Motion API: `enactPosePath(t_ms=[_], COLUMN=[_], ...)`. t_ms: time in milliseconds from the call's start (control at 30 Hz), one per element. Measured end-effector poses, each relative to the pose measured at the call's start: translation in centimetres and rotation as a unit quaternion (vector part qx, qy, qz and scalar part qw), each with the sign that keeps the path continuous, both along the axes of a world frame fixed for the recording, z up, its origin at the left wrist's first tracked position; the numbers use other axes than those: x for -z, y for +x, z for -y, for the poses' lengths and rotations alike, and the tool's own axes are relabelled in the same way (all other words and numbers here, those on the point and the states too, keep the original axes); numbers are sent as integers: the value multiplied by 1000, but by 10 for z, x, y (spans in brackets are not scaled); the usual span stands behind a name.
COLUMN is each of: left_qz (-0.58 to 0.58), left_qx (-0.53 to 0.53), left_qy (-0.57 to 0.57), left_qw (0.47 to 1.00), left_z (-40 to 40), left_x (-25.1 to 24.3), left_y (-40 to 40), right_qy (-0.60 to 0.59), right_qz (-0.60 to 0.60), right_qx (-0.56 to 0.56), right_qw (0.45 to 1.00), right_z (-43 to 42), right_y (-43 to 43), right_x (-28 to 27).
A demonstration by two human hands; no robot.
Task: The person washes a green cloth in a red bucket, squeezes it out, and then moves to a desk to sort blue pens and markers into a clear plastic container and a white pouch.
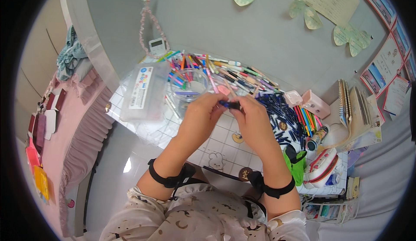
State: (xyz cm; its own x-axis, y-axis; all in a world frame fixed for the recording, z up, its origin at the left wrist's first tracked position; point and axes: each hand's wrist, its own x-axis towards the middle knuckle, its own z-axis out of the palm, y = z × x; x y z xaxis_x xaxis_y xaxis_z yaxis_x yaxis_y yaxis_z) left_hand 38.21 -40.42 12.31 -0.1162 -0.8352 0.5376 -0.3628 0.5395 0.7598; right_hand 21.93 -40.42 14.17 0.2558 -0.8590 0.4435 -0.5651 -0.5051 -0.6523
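Note:
My left hand (205,108) and my right hand (249,110) meet over the middle of the table (224,137), fingers closed around a small dark blue and black piece (230,104), perhaps a pen part or ink cartridge. Both hands touch it. Behind them a round clear plastic container (196,93) stands near my left hand. Many coloured pens and markers (224,73) lie in a heap along the wall. To the right of my right hand spreads a pile of short dark blue tubes (276,106).
A translucent plastic case (146,91) lies at the left. At the right are coloured pencils or pens (307,120), a pink box (315,104), spiral notebooks (344,101), a cylindrical tin (318,138), a green cloth item (295,164) and a white and red pouch (322,168). A white timer (157,46) stands behind.

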Motion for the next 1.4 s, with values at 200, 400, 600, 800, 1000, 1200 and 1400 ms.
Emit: enactPosePath(t_ms=[200,400,600,800,1000,1200,1400], left_qz=[77,140,112,123,136,190,254], left_qx=[-133,-175,-180,-149,20,133,159], left_qy=[-94,-73,-120,-147,-132,-33,15], left_qw=[984,972,970,970,982,972,954], left_z=[21,25,25,16,2,-6,-16], left_x=[-15,5,6,-2,4,44,76], left_y=[54,83,71,43,-23,-92,-132], right_qy=[-108,-124,-85,-125,-60,12,103], right_qz=[10,-24,29,8,-27,-38,-122], right_qx=[-71,-76,-66,6,86,224,297], right_qw=[992,989,994,992,994,974,942], right_z=[52,67,60,32,-12,-59,-86], right_y=[63,89,77,44,-37,-112,-146], right_x=[-8,10,9,8,35,86,103])
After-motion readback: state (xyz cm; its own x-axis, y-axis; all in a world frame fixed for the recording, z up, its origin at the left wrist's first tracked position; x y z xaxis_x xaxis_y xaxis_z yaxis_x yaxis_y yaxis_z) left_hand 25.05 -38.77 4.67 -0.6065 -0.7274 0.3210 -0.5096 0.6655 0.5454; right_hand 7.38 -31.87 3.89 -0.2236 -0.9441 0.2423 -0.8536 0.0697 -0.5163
